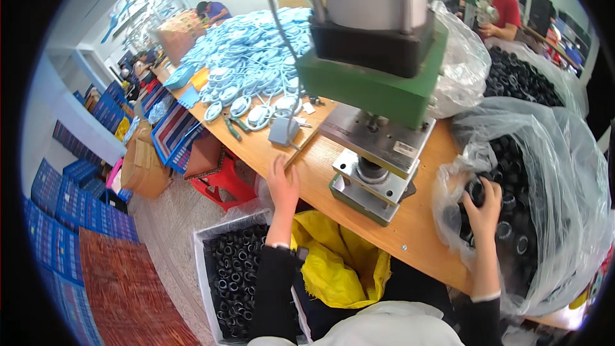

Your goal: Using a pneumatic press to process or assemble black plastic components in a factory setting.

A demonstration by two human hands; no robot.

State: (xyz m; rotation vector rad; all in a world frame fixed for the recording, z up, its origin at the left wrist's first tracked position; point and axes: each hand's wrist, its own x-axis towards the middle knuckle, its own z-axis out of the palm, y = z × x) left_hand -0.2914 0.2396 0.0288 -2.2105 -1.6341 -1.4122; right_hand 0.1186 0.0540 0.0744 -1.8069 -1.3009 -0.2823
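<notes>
My right hand [485,208] reaches into a clear plastic bag [551,134] on the right of the table, its fingers closed round a round black plastic part [476,191]. Many similar black parts [506,230] fill the bag. My left hand [283,182] lies at the table's front edge with its fingers stretched out and nothing seen in them. Just beyond its fingertips sits a small grey box [284,131] with a cable. Between my hands stands a green press [378,83] with a steel die [371,170] below its upper plate.
A white bin [205,263] of black rings stands below my left forearm, beside a yellow sack [336,269]. Light-blue corded parts [256,45] heap up at the back of the wooden table [423,218]. Green-handled pliers [232,129] lie near them. A red stool [224,182] is left; other people work farther off.
</notes>
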